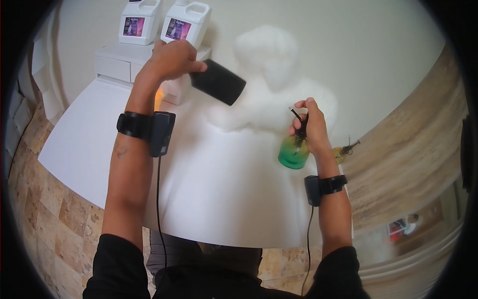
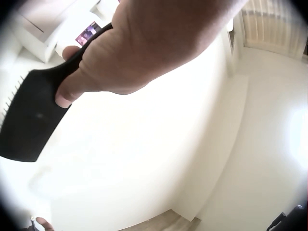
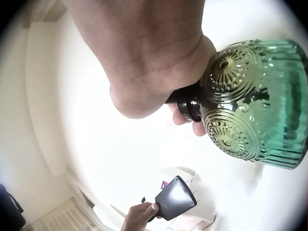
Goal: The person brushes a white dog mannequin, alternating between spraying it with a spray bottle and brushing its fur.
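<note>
A green glass spray bottle (image 1: 294, 152) stands on the white surface (image 1: 224, 199), the right hand (image 1: 311, 124) clenched round its black neck. At ten o'clock from it, the left hand (image 1: 172, 60) grasps a black paddle brush (image 1: 219, 82), long axis slanting toward the bottle, above what seems a blurred white fluffy mass (image 1: 271, 79). Two white jugs (image 1: 186, 22) stand behind.

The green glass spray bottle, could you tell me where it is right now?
In the head view the green glass spray bottle stands on the white table, right of centre, gripped at its neck by the right hand.
</note>
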`<state>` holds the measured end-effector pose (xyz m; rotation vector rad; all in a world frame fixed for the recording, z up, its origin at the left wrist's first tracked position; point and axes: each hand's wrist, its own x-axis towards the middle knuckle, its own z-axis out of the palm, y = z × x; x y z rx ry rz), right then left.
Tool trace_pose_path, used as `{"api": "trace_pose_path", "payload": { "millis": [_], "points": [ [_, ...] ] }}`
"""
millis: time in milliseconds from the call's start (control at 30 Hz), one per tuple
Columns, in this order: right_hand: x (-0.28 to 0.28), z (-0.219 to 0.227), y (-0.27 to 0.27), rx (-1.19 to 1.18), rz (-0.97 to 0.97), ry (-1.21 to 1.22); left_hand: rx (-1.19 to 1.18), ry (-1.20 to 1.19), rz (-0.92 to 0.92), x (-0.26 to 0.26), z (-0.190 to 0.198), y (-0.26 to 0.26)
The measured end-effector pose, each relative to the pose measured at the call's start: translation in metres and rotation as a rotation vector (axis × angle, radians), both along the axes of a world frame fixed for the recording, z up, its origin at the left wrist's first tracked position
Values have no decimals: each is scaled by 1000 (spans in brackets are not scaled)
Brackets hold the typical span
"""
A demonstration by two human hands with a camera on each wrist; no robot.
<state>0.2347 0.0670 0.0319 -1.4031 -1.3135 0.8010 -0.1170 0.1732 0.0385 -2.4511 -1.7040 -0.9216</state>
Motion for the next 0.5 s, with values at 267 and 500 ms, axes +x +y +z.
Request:
{"api": "trace_pose_path", "payload": {
  "millis": [267,500],
  "points": [
    [-5,7,2,38,-14,29,290,-119,-275,51,-25,5],
    [-6,7,-2,21,-1,23,160,-7,-358,71,-39,8]
  ]
}}
